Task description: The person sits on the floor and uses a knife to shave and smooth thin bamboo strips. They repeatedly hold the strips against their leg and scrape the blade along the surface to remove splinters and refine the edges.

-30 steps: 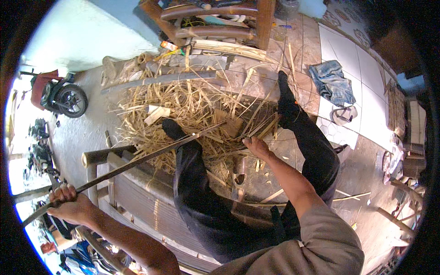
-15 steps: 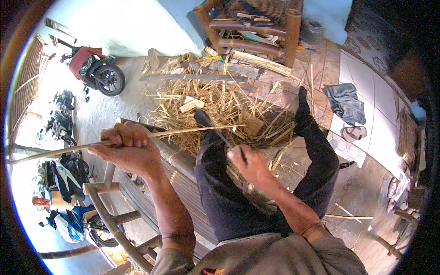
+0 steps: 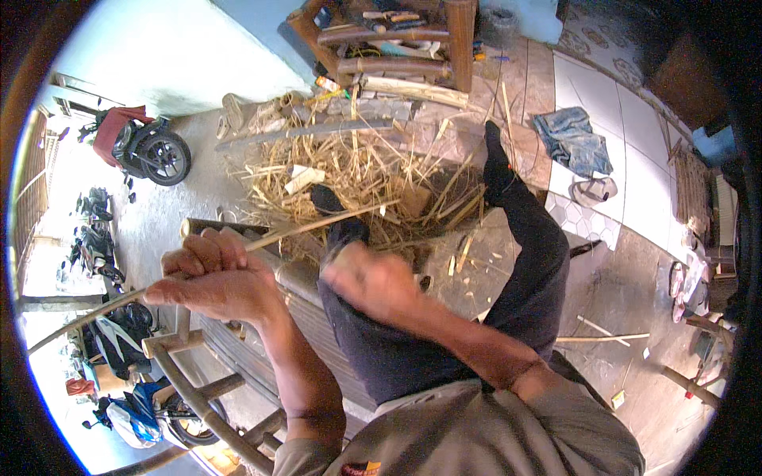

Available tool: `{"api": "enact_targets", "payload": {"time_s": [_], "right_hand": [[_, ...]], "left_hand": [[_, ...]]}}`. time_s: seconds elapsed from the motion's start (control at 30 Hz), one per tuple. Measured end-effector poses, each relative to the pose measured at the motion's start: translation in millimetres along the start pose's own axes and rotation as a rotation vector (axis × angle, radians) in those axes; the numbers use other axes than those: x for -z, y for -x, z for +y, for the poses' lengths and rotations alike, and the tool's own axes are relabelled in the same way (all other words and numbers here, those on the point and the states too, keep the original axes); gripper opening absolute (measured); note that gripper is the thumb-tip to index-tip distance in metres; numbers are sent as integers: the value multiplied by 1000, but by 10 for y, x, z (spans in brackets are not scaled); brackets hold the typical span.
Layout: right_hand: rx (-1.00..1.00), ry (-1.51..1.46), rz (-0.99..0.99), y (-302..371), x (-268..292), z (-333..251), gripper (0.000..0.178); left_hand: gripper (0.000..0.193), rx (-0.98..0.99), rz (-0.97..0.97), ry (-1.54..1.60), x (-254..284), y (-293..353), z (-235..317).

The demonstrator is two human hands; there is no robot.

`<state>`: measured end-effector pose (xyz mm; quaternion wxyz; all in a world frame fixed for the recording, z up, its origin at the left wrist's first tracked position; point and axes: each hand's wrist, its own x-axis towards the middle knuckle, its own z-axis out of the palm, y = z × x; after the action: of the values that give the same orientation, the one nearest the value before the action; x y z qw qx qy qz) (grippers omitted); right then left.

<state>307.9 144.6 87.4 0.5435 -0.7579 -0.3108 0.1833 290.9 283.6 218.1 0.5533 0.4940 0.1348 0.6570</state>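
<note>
A long, thin bamboo strip (image 3: 317,222) slants across in front of me, its far end above my right leg. My left hand (image 3: 214,278) is closed round it, and the other end reaches out to the left. My right hand (image 3: 371,282) is smeared by motion, close to my right-of-strip side, above my left thigh. It is closed on a knife, whose dark blade shows plainly only half a second ago; now the blade is hidden or blurred. Beyond my hands, a heap of pale bamboo shavings (image 3: 373,178) lies on the floor around my left foot.
Under me is a slatted bamboo bench (image 3: 309,333) with a bamboo rail (image 3: 186,381) at left. A bamboo rack (image 3: 397,67) with tools stands ahead. Denim shorts (image 3: 575,141) and a sandal (image 3: 594,190) lie right. A motorbike (image 3: 159,155) is parked at far left.
My right hand has moved left and nearer to my left hand, and its knife blade no longer shows clearly. The left hand still grips the strip. The whole view has shifted slightly.
</note>
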Motion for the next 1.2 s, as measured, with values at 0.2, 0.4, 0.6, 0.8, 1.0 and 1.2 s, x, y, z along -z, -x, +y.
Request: {"api": "enact_targets", "payload": {"time_s": [0.2,0.4,0.6,0.8,1.0,1.2], "right_hand": [[158,16,4,-100,-238,563,42],[-75,65,25,-215,-334,872,48],[161,-113,-5,-178,-419,929,40],[-62,117,58,-500,-421,1275,48],[-86,178,-106,-592,-501,1432,57],[-382,191,-135,-652,-596,2375,59]], "left_hand": [[60,-6,7,-31,42,-75,-13],[63,-14,89,-146,13,-241,-9],[61,-60,69,-115,-22,-248,-141],[60,-115,137,-151,0,-504,-279],[59,-126,94,-160,273,-764,-368],[59,-121,139,-118,573,-1032,-428]]}}
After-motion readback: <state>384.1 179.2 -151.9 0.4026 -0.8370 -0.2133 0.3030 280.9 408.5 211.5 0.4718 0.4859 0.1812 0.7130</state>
